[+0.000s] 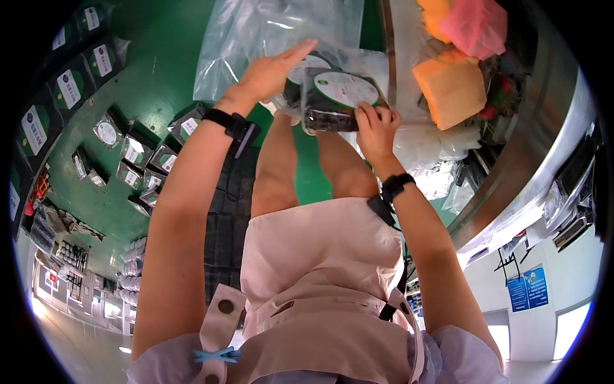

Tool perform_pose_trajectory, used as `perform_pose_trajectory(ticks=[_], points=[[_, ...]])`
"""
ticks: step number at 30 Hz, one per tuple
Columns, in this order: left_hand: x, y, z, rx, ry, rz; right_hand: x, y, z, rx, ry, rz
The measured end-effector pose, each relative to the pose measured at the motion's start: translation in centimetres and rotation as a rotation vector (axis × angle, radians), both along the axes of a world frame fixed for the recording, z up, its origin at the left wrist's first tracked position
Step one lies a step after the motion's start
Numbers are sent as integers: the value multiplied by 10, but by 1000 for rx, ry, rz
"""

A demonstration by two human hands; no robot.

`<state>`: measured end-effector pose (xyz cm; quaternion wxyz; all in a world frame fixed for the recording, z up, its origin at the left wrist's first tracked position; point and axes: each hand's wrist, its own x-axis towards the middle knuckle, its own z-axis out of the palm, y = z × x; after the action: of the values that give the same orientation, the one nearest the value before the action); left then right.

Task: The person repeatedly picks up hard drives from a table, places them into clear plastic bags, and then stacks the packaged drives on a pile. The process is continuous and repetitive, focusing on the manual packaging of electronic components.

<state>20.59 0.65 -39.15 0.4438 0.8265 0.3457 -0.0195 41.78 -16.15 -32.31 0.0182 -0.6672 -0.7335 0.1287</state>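
My right hand (377, 131) is closed on the near right corner of a black package (329, 120) in clear wrap, with a white, green-rimmed oval label on top. My left hand (267, 73) has its fingers stretched out and pressed flat together beside a second black package (309, 69) with a similar label. That second package lies partly behind the first one. A large clear plastic bag (230, 54) spreads out beyond and left of my left hand. My left palm is turned away, so what it touches cannot be told.
Several small wrapped black packages (133, 152) lie on the green floor (157, 64) at left. Larger black packs (69, 89) line the far left. At right, orange cloths (451, 89) and a pink net bag (474, 27) lie near a curved metal edge (543, 147).
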Motion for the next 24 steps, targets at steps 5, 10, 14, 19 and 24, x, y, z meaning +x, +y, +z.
perform_pose_trajectory(ticks=[5,10,14,19,24], points=[[10,-5,7,-46,31,60,-26,23,-32,-63,-47,5],[21,-14,15,-91,-13,15,-61,67,-76,-532,-356,-231],[23,-2,11,15,-102,-15,-51,68,-152,-445,-145,-280],[21,1,16,-130,73,-63,3,146,-99,-714,-40,-155],[42,4,23,-108,113,27,-67,49,-214,-421,829,-266]])
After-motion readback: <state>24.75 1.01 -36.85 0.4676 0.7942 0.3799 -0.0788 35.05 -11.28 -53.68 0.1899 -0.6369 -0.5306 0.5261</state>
